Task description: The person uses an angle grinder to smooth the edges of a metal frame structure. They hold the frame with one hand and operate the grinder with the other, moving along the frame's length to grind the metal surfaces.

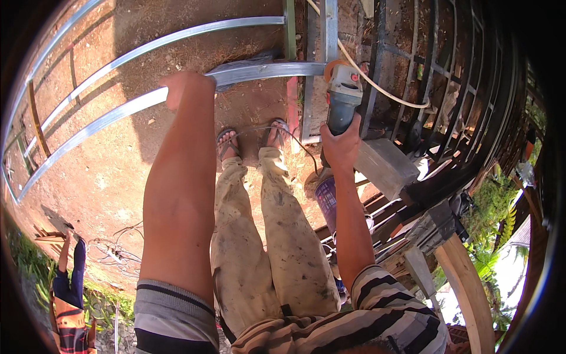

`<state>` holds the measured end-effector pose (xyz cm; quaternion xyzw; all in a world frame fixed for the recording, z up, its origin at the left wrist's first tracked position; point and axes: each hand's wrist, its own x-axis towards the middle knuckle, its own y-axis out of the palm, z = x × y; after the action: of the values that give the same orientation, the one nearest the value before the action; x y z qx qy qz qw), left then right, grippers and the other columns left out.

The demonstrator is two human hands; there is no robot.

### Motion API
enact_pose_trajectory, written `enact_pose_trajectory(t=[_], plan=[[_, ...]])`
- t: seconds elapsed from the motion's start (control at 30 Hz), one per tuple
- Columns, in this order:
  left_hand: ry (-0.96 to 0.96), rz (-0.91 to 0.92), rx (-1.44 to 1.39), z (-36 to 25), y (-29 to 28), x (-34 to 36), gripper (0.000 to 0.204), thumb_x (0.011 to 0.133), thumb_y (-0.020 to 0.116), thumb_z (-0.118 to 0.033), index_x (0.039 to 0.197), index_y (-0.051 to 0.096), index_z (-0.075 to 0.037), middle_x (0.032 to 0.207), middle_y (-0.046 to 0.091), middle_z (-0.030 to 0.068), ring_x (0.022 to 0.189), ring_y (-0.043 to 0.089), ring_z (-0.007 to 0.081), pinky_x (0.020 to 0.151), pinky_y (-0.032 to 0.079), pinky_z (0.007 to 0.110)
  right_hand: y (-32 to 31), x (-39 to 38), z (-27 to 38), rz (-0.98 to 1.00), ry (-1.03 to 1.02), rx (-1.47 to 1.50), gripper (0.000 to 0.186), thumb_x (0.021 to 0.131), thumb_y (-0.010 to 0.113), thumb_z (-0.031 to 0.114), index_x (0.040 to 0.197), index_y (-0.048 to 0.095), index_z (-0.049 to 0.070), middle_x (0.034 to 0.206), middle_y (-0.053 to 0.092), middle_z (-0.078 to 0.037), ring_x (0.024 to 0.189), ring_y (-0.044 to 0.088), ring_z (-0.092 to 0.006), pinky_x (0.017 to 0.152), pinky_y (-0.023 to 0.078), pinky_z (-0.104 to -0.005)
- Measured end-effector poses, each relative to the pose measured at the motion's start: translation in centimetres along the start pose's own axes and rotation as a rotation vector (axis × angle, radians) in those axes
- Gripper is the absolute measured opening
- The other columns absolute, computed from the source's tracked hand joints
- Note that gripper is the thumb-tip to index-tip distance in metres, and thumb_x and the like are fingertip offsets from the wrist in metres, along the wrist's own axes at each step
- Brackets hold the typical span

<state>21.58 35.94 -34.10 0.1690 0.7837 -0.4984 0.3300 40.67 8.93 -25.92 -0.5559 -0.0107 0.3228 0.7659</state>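
from where i stand, the grinder (345, 97) is in the right hand (343, 138), and that hand is closed tight around its dark blue body. the left hand (184, 87) is closed over a long silver bar (265, 72), gripping it well to the left of the grinder. neither hand is spread out.

the bar runs side to side, from the frame's near left corner to its right edge, where it meets an upright post (329, 35). the grinder lies across it, with its long body pointing away from the person. its round brown disc (333, 69) is up at the bar's right end, right by the post. the view is poor there, so i cannot tell if the disc touches the metal or is just beside it.

the right hand is the nearer one to that end. it sits just behind the grinder's head, on the person's side of the bar.

as for writing, there is pale print on a purple bucket (326, 203) below the right hand. the bar shows none that i can read.
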Motion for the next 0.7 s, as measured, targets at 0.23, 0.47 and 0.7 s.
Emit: enact_pose_trajectory(t=[0.23, 0.47, 0.7], plan=[[0.501, 0.116, 1.469, 0.4, 2.9, 6.3, 0.059, 0.104, 0.062, -0.038, 0.147, 0.048, 0.000, 0.135, 0.068, 0.0170, 0.117, 0.073, 0.0284, 0.097, 0.060, 0.043, 1.0, -1.2, 1.2, 0.007, 0.094, 0.168, 0.060, 0.083, 0.080, 0.019, 0.132, 0.051, 0.002, 0.099, 0.075, -0.028, 0.093, 0.075, -0.0505, 0.082, 0.056, -0.0560], [0.972, 0.081, 2.303, -0.7, 1.7, 1.8, 0.034, 0.090, 0.074, -0.023, 0.123, 0.082, -0.021, 0.128, 0.079, 0.0081, 0.121, 0.074, 0.0301, 0.107, 0.046, 0.051, 1.0, -2.0, 2.3, -0.005, 0.182, 0.150, 0.058, 0.083, 0.080, 0.021, 0.131, 0.051, 0.005, 0.100, 0.076, -0.028, 0.093, 0.074, -0.0508, 0.083, 0.057, -0.0569], [1.090, 0.128, 2.372, -0.5, 1.0, 0.5, 0.034, 0.100, 0.061, -0.025, 0.126, 0.080, -0.015, 0.129, 0.079, 0.0076, 0.119, 0.074, 0.0289, 0.110, 0.042, 0.052, 0.9, -1.9, 2.5, 0.029, 0.247, 0.208, 0.060, 0.084, 0.081, 0.025, 0.131, 0.050, 0.006, 0.101, 0.076, -0.028, 0.094, 0.073, -0.0520, 0.084, 0.056, -0.0580]])
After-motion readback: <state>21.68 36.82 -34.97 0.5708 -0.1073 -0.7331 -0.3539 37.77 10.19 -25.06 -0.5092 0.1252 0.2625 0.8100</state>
